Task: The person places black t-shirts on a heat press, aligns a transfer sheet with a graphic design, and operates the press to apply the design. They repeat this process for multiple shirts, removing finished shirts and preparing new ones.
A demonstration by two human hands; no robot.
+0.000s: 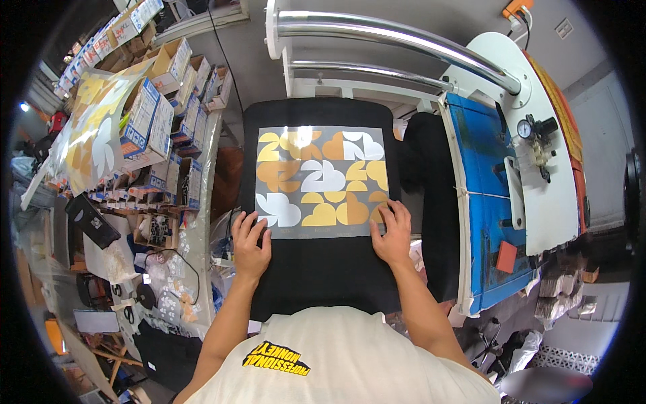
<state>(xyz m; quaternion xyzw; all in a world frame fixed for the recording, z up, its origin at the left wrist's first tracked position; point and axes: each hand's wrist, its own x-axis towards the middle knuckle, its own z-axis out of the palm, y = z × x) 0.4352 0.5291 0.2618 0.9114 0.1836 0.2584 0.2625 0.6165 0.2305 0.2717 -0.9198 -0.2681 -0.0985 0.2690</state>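
Observation:
A clear transfer film (323, 178) printed with yellow, brown-orange and white rounded shapes lies flat on a black garment (319, 276), which is spread over a platform in front of me. Along the film's near left corner rests my left hand (252, 244), its fingers spread and the tips touching the edge. At the near right corner, my right hand (392, 234) lies with fingers stretched out on the film's border. Neither hand grips anything. The film sits square on the cloth, with black fabric showing all round it.
A press with chrome bars (397, 42), a white plate and a pressure gauge (525, 128) stands behind and right. Beside it is a blue panel (481, 155) bearing a red block (506, 257). Leftward, cardboard boxes (151, 128) and another printed film (101, 135) crowd a table.

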